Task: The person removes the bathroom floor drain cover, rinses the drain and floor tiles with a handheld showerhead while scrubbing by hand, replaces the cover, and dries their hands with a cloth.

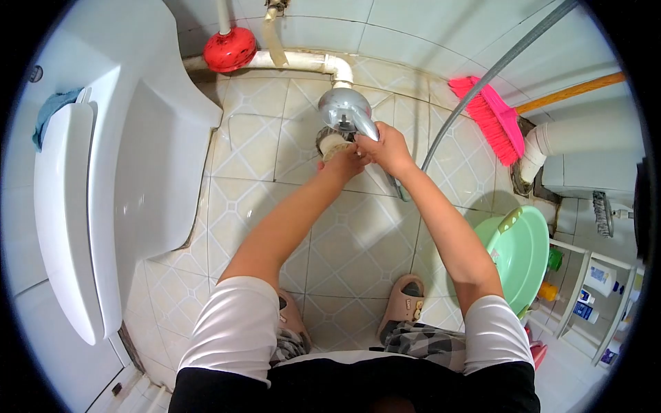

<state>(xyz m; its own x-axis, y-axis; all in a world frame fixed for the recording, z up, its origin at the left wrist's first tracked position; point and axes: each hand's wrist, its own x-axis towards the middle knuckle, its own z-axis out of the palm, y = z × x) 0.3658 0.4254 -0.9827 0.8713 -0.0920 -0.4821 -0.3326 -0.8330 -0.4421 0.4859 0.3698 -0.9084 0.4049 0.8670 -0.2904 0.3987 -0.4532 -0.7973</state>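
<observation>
My right hand (391, 151) is closed around the handle of a chrome shower head (339, 104), whose round head faces away from me. A grey hose (469, 93) bends up from the floor beside that hand and runs to the upper right. My left hand (344, 164) is closed on a small, pale round piece (334, 144), partly covered by the fingers; its kind is unclear. Both hands are close together, low over the tiled floor. A dark, dirty-looking ring shows behind the pale piece, mostly hidden.
A white toilet (155, 165) stands at left. Behind are a red plunger (231, 51) and a white pipe (296, 60). To the right are a pink broom (492, 120), a green basin (527, 255) and a shelf of bottles (582, 303). Pink slippers (406, 303) are on my feet.
</observation>
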